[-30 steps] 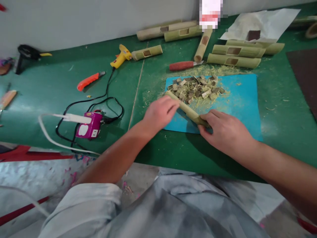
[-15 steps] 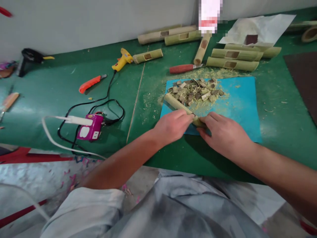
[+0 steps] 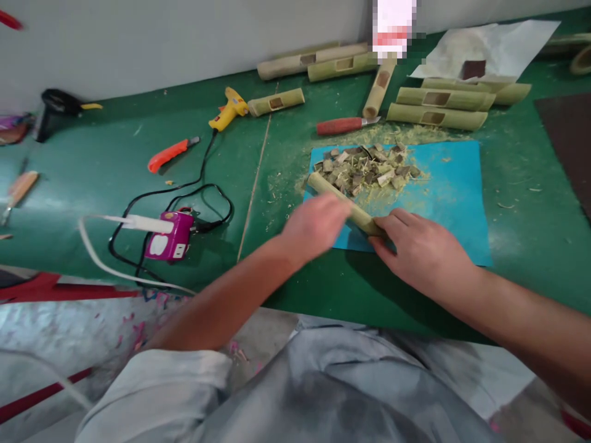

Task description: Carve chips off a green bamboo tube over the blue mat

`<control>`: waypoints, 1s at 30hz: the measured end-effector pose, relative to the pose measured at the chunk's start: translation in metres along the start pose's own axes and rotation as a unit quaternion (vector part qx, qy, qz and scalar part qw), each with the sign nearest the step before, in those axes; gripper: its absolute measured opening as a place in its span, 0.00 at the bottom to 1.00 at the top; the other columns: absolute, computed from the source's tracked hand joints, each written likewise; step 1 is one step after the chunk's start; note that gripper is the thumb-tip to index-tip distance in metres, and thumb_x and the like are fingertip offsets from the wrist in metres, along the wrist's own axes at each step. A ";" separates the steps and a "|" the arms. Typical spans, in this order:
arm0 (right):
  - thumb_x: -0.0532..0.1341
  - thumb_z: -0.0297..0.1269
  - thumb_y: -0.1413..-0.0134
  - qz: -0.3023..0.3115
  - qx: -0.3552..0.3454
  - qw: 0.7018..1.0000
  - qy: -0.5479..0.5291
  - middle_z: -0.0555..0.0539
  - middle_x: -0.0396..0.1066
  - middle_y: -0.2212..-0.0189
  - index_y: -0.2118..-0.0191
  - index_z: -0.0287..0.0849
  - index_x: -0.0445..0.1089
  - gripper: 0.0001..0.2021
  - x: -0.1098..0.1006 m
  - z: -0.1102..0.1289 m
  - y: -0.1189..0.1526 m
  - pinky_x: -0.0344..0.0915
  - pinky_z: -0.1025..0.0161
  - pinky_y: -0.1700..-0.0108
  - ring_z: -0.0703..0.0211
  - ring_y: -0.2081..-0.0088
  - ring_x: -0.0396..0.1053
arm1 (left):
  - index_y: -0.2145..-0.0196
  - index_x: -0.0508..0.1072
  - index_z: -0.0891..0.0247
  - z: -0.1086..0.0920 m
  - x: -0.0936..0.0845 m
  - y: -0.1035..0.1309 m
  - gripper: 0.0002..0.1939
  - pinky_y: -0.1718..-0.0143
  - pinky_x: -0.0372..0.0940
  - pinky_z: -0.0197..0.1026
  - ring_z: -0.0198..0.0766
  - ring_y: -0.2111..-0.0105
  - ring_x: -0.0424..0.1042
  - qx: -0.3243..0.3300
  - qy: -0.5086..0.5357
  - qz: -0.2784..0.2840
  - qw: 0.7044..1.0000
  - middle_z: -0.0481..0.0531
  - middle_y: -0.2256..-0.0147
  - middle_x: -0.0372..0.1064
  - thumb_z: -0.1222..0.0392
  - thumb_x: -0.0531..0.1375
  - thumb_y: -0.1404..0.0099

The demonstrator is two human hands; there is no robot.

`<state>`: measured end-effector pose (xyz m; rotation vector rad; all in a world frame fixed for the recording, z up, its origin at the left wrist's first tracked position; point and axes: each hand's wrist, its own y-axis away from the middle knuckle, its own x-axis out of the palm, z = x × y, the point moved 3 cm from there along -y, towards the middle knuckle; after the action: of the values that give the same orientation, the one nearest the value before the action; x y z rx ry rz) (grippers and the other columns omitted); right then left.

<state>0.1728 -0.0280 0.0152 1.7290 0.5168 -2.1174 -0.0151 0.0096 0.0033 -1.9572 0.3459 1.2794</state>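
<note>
A pale green bamboo tube (image 3: 362, 216) lies slantwise over the blue sheet (image 3: 455, 203). My right hand (image 3: 422, 249) is closed around its near end, thumb underneath and fingers on top. My left hand (image 3: 316, 224), blurred by motion, is curled closed over the tube's middle; whatever it may hold is hidden. Beyond the tube, a heap of bamboo chips (image 3: 364, 167) and fine shavings covers the sheet's upper left part. A red-handled knife (image 3: 341, 126) rests just past the sheet's far edge.
Several bamboo tubes with cut windows (image 3: 436, 117) lie along the back, some near a white paper (image 3: 489, 52). To the left are a yellow glue gun (image 3: 229, 111), an orange utility knife (image 3: 170, 155), a purple power adapter (image 3: 168, 237) with cords, and a black tool (image 3: 58, 104).
My left hand has shifted back a little to the left along the bamboo tube and is now blurred, uncovering more of the tube near my right hand. The right hand keeps its grip.
</note>
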 end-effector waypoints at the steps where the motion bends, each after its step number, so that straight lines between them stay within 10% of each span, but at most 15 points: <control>1: 0.55 0.36 0.38 -0.001 -0.002 1.000 0.000 0.43 0.70 0.68 0.63 0.36 0.73 0.11 0.000 0.000 0.000 0.55 0.60 0.68 0.57 0.69 0.66 | 0.58 0.75 0.66 -0.002 0.001 0.000 0.14 0.63 0.68 0.36 0.35 0.66 0.72 0.022 0.013 0.028 0.999 0.53 0.68 0.72 0.61 0.51 0.26; 6: 0.55 0.38 0.38 -0.009 0.002 1.000 0.003 0.44 0.70 0.67 0.61 0.37 0.73 0.12 0.000 -0.001 0.002 0.54 0.60 0.69 0.57 0.70 0.66 | 0.62 0.75 0.66 0.015 -0.006 0.000 0.13 0.62 0.68 0.37 0.35 0.66 0.72 -0.083 -0.019 -0.044 0.995 0.53 0.66 0.72 0.60 0.53 0.27; 30: 0.55 0.38 0.37 -0.027 0.001 1.000 0.016 0.44 0.72 0.67 0.61 0.37 0.74 0.13 0.002 0.000 0.002 0.54 0.60 0.70 0.57 0.69 0.67 | 0.61 0.76 0.68 0.038 -0.008 -0.001 0.13 0.61 0.68 0.38 0.37 0.66 0.73 -0.064 -0.006 -0.045 0.997 0.55 0.66 0.73 0.60 0.53 0.28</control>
<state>0.1736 -0.0295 0.0129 1.7715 0.5764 -2.1306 -0.0437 0.0366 0.0030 -2.0469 0.1713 1.2817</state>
